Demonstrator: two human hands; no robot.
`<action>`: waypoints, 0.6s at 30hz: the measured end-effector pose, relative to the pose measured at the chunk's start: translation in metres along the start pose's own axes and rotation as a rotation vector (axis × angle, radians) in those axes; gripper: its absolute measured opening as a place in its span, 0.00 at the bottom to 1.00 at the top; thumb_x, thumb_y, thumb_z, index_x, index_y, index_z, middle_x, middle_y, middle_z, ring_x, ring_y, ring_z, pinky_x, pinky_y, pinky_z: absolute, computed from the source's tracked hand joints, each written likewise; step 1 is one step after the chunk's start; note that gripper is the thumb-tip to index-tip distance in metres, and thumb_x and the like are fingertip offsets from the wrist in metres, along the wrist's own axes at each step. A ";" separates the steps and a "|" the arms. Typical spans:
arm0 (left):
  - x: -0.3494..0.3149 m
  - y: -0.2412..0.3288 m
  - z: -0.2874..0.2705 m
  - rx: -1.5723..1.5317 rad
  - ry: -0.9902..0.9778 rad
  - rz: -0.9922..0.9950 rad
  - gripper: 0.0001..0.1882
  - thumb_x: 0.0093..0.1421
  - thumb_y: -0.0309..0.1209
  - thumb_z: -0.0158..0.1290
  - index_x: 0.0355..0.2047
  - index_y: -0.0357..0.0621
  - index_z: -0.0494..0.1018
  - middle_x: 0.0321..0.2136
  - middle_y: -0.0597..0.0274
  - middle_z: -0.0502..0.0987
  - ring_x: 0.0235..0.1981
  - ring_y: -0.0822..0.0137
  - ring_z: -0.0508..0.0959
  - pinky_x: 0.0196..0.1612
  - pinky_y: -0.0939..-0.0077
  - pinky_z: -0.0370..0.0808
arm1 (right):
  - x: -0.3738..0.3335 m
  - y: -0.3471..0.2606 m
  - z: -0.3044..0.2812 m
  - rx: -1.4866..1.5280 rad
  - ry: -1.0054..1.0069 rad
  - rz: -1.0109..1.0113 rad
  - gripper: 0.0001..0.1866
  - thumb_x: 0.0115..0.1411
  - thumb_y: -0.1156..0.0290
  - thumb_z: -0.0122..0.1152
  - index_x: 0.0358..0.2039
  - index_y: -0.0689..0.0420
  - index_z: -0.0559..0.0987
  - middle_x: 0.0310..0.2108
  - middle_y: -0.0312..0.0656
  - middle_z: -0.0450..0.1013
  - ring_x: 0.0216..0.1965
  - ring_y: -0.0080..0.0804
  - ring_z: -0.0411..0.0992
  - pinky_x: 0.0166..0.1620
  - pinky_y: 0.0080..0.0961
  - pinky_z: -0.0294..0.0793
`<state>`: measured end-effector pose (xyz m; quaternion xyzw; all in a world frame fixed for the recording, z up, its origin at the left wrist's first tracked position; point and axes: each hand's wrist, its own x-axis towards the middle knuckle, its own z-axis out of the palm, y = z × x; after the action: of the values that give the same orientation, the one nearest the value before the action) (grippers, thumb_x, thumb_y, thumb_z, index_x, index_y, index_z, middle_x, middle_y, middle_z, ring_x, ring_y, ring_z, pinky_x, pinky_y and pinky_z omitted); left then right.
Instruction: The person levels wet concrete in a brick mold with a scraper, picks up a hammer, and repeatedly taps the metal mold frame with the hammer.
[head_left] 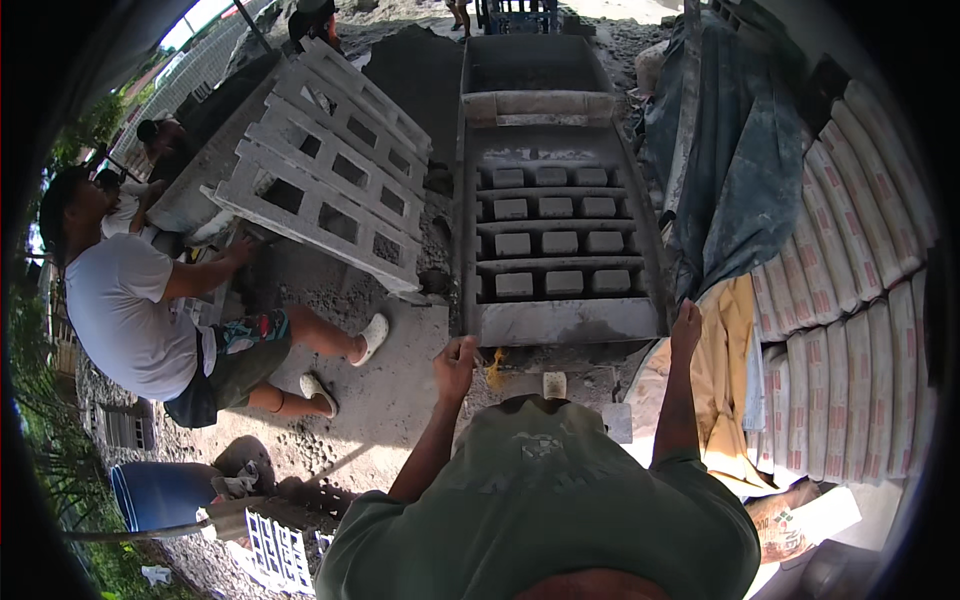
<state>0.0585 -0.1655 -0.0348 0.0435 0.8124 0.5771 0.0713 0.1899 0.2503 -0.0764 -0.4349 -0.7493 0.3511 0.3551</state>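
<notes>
"Block tray, grey, one: placement?"

"Directly ahead of the person, its near edge lying between the hands; long axis running straight away."

"Hands, nearest first?"

"Left hand, at the near-left corner. Right hand, at the near-right corner, reaching slightly farther. Both curled, apparently gripping the corners; fingertips hidden."

"Contents?"

"Blocks, grey, twelve: four rows of three, crossbars between rows."

"Farther?"

"Dark compartment, one, beyond the rows."
</notes>
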 end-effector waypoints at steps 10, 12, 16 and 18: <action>0.068 0.024 0.062 0.178 0.086 0.084 0.15 0.58 0.39 0.50 0.30 0.38 0.76 0.14 0.60 0.73 0.18 0.73 0.73 0.25 0.76 0.69 | 0.034 0.010 0.033 -0.247 -0.395 0.116 0.26 0.62 0.50 0.36 0.44 0.60 0.71 0.43 0.60 0.69 0.47 0.59 0.64 0.48 0.44 0.64; 0.065 0.024 0.080 0.175 0.091 0.050 0.15 0.58 0.39 0.50 0.30 0.38 0.76 0.15 0.60 0.74 0.18 0.73 0.74 0.25 0.76 0.69 | 0.035 0.006 0.033 -0.301 -0.414 0.190 0.27 0.63 0.50 0.35 0.45 0.61 0.70 0.44 0.60 0.68 0.48 0.59 0.64 0.49 0.43 0.63; 0.060 0.035 0.119 0.215 -0.037 -0.053 0.14 0.57 0.38 0.52 0.32 0.39 0.76 0.16 0.57 0.75 0.19 0.67 0.76 0.26 0.74 0.71 | 0.036 -0.001 0.032 -0.276 -0.421 0.168 0.22 0.63 0.52 0.37 0.42 0.57 0.70 0.38 0.60 0.71 0.42 0.62 0.66 0.43 0.48 0.65; 0.066 0.035 0.133 0.245 -0.174 0.079 0.11 0.56 0.36 0.51 0.32 0.41 0.76 0.22 0.53 0.77 0.24 0.58 0.78 0.28 0.70 0.72 | 0.039 -0.005 0.032 -0.270 -0.424 0.162 0.21 0.63 0.53 0.37 0.42 0.56 0.71 0.38 0.60 0.71 0.42 0.62 0.66 0.43 0.48 0.65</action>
<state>0.0156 -0.0198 -0.0495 0.1334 0.8652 0.4700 0.1127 0.1472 0.2768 -0.0796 -0.4538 -0.8097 0.3585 0.0997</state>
